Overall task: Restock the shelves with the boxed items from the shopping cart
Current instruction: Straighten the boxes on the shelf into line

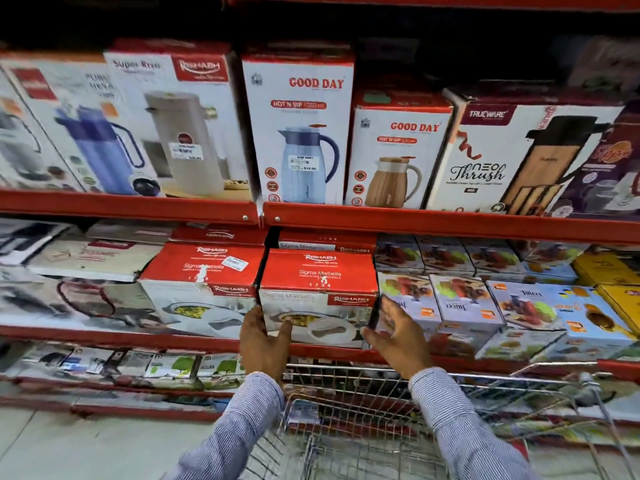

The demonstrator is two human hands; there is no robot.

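Observation:
A red-and-white Rishabh Sigma Marbella casserole box (318, 289) sits at the front of the middle shelf (194, 336), beside a matching box (201, 282) on its left. My left hand (264, 337) rests against the box's lower left corner, fingers spread. My right hand (394, 336) hovers at the box's lower right corner, fingers apart, just off the cardboard. Neither hand closes around the box. The wire shopping cart (363, 410) stands directly below my arms; its contents are hard to make out.
Flask and jug boxes line the upper shelf (433, 221), among them a Good Day box (299, 129). Juicer boxes (464, 303) crowd the right of the casserole box. A lower shelf (104, 367) holds flat packs. Tiled floor (69, 445) lies at the lower left.

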